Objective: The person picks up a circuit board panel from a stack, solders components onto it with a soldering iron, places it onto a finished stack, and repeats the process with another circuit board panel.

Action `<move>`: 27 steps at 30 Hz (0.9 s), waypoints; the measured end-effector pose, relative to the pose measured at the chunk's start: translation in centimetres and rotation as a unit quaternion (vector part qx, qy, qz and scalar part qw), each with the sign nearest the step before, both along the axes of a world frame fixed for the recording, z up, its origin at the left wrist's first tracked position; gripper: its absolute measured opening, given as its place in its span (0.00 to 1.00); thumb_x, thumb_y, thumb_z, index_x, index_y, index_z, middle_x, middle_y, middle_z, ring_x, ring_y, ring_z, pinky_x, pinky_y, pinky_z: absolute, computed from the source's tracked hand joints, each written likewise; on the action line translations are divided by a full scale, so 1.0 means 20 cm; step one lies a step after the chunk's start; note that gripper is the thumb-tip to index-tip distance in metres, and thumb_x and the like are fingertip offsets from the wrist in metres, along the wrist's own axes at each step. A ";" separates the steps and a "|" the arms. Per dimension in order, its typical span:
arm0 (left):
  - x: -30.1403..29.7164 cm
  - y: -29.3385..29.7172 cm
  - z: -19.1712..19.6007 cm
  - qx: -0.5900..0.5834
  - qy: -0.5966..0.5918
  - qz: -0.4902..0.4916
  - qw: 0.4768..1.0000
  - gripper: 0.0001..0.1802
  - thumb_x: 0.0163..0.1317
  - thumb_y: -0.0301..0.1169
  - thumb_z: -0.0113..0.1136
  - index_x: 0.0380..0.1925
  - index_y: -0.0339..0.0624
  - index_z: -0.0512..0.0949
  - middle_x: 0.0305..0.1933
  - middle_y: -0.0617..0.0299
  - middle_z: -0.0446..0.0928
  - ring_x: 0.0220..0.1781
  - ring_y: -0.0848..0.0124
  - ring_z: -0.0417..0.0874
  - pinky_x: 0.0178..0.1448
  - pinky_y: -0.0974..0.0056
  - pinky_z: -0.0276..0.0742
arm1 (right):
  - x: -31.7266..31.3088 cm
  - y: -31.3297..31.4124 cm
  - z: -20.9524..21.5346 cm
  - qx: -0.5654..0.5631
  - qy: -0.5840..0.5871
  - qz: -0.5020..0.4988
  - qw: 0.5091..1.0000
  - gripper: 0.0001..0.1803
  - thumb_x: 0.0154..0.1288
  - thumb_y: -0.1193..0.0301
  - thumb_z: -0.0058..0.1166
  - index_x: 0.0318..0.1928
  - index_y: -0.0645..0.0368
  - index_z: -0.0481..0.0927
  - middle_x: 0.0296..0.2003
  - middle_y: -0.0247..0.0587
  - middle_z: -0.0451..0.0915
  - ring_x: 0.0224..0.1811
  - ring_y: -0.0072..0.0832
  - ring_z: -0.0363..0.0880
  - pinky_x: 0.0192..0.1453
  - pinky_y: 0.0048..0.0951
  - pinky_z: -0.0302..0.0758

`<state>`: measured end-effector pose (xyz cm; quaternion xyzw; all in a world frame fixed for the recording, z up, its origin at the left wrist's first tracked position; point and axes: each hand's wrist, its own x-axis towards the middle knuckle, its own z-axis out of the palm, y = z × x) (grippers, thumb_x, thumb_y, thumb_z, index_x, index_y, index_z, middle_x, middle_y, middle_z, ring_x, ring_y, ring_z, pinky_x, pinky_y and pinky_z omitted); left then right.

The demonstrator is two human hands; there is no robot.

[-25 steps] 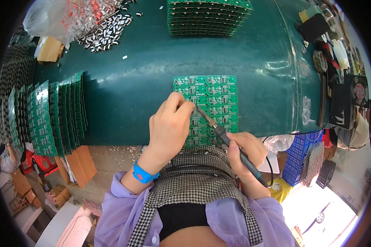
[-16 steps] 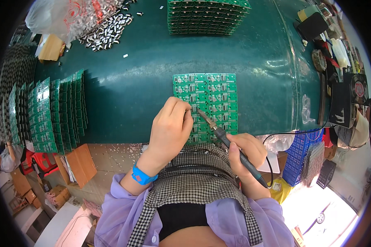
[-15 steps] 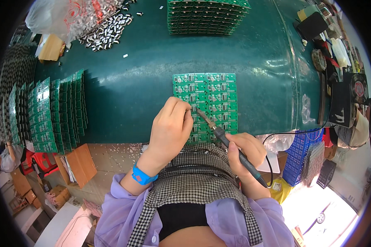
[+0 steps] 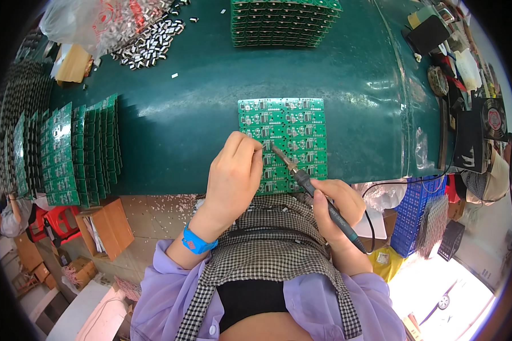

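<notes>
A green circuit board panel [image 4: 306,117] lies flat at the near edge of the table, carrying rows of small parts. My right hand [image 4: 339,206] is wrapped round the dark handle of a soldering iron [image 4: 302,179]. The iron's tip points up and left at the middle of the panel; whether it touches cannot be made out. Over the panel's left side my left hand [image 4: 234,170] has its fingers pinched together close to that tip. What lies between those fingertips, if anything, is hidden.
Circuit board panels stand in a row [image 4: 60,153] at the left, and a stack of panels [image 4: 284,23] is at the back. Small metal-cased parts [image 4: 148,45] are heaped beside a plastic bag [image 4: 74,23]. The iron's cable [image 4: 404,183] runs right, past a blue crate [image 4: 411,219].
The view has shifted very slightly. Both hands keep nearly the same places, and the iron's tip stays near my left fingertips.
</notes>
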<state>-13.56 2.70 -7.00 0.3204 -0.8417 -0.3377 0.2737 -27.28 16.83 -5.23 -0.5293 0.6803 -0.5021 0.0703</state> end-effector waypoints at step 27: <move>0.08 0.02 0.00 -0.001 0.003 0.018 1.000 0.05 0.55 0.19 0.61 0.32 0.38 0.77 0.33 0.58 0.75 0.29 0.64 0.78 0.30 0.65 0.73 | 0.00 -0.06 0.01 0.013 0.010 -0.004 1.000 0.08 0.53 0.83 0.58 0.36 0.68 0.81 0.25 0.47 0.81 0.24 0.35 0.82 0.28 0.28 0.77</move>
